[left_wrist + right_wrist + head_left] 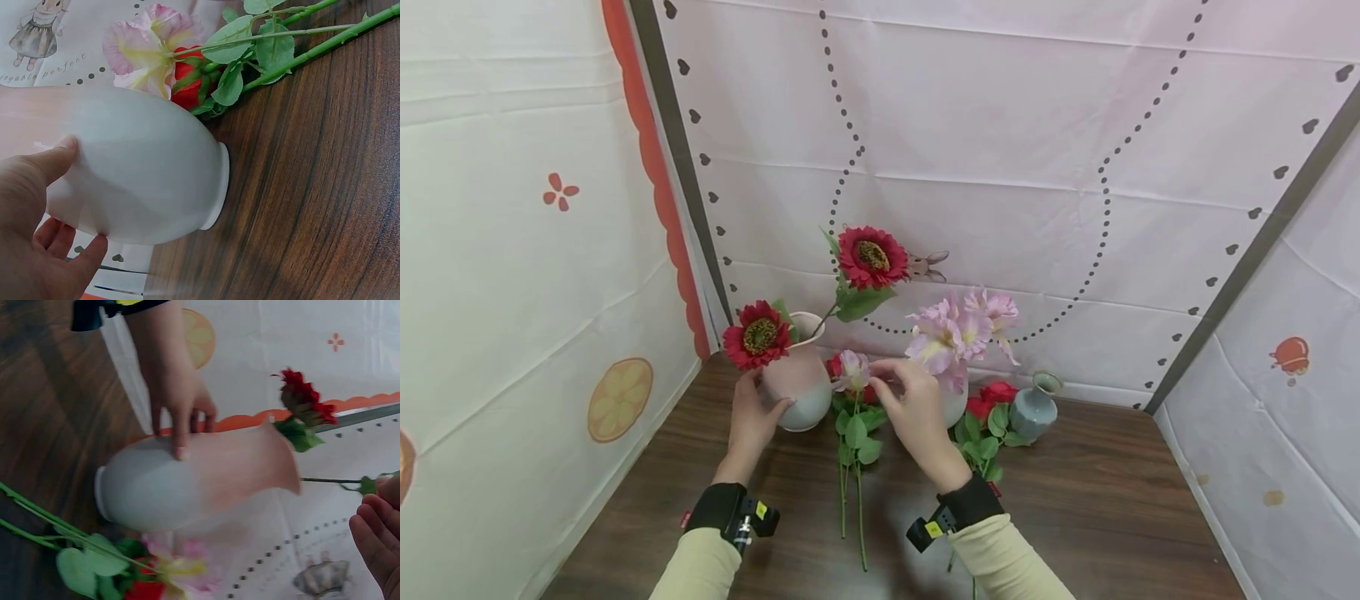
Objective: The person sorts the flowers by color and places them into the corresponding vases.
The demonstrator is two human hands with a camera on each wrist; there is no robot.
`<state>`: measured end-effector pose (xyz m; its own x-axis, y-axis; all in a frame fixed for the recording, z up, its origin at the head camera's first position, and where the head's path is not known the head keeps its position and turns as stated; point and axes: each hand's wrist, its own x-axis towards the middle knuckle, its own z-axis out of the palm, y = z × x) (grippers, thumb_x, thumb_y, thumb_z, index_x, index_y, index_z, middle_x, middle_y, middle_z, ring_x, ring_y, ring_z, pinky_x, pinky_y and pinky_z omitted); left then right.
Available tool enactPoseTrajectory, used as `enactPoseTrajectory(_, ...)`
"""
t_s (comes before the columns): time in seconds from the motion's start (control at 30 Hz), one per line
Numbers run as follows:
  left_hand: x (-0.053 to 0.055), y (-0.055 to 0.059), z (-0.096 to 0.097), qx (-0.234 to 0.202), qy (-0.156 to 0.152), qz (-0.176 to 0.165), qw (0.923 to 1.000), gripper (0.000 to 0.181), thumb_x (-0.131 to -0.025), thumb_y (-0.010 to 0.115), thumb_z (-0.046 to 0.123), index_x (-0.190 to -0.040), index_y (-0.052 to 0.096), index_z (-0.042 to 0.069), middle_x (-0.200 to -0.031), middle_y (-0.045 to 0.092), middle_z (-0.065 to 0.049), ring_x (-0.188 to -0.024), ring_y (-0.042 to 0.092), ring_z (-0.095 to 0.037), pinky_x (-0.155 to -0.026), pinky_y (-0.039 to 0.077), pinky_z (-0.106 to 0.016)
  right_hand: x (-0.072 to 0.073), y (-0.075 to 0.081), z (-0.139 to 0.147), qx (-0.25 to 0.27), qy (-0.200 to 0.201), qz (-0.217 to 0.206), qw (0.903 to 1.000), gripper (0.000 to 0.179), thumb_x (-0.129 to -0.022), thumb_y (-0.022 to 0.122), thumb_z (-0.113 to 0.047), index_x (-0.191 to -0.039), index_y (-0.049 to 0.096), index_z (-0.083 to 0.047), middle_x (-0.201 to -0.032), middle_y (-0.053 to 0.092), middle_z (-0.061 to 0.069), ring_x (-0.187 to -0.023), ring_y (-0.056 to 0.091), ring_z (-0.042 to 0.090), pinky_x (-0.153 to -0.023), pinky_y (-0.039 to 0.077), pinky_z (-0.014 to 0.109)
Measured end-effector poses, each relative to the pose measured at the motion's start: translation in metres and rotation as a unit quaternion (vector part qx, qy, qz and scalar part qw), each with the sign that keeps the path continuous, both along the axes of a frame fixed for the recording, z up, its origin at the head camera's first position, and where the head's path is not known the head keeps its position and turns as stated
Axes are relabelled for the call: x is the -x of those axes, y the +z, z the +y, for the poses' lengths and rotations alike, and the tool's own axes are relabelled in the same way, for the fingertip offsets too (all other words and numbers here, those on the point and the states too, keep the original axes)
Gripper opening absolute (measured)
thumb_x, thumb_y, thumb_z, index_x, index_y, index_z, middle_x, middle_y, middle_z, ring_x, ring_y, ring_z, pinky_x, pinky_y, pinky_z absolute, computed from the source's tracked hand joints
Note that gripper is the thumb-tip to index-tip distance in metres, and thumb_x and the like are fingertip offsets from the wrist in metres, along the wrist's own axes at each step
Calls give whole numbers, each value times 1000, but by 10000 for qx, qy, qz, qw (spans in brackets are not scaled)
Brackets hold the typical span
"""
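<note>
A large vase, pink above and pale grey below, stands upright at the left with two red daisy-like flowers in it. My left hand holds its side, thumb on the near face and fingers around the other side. My right hand hovers to the vase's right, beside a loose pink flower. In the right wrist view its fingers are loosely bent with nothing seen between them, close to a leafy stem in front of the vase mouth. Part of that hand lies outside the view.
Red roses with green stems lie on the wooden table under the pink flower. Further right are a white vase of pink irises, more red roses and a small blue-grey vase. Printed cloth walls enclose the table.
</note>
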<state>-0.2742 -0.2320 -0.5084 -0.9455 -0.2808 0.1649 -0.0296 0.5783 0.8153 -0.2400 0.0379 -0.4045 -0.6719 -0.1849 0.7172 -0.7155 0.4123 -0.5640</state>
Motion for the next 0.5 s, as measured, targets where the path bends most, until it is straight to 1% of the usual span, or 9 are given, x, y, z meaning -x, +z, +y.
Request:
enactPoseTrajectory(0.1, 0, -1, 0, 12, 4, 5, 10000, 80, -90, 74, 19, -150, 25, -1, -151, 34, -28, -143, 36, -42, -119, 35, -55, 3, -13, -5, -3, 38, -310, 9995, 12, -91, 72, -11, -101, 73, -4, -98, 75, 9, -85, 73, 18, -75, 63, 31)
enactPoseTrajectory(0.27, 0, -2, 0, 48, 7, 4, 10000, 80, -90, 74, 20, -150, 26, -1, -151, 34, -28, -143, 36, -42, -119, 34, -55, 9, -37, -12, -121, -21, -1086, 9940, 14, -90, 73, -12, -100, 72, -2, -96, 75, 8, -87, 73, 19, -77, 62, 31)
enactPoseTrajectory(0.4, 0, -2, 0, 57, 47, -9, 10000, 80, -90, 75, 20, -150, 26, 0, -150, 35, -27, -143, 36, -42, -120, 34, -55, 14, -58, -18, -143, -109, -1780, 9839, 13, -91, 72, -13, -100, 73, -4, -94, 76, 6, -86, 71, 19, -73, 58, 24)
enactPoseTrajectory(0.5, 0, -2, 1, 22, 79, -3, 10000, 79, -90, 75, 20, -150, 27, 0, -150, 35, -27, -143, 36, -42, -119, 35, -55, 18, -75, -23, -113, -229, -2205, 9751, 11, -91, 72, -13, -100, 74, -7, -93, 76, 6, -84, 71, 19, -68, 55, 20)
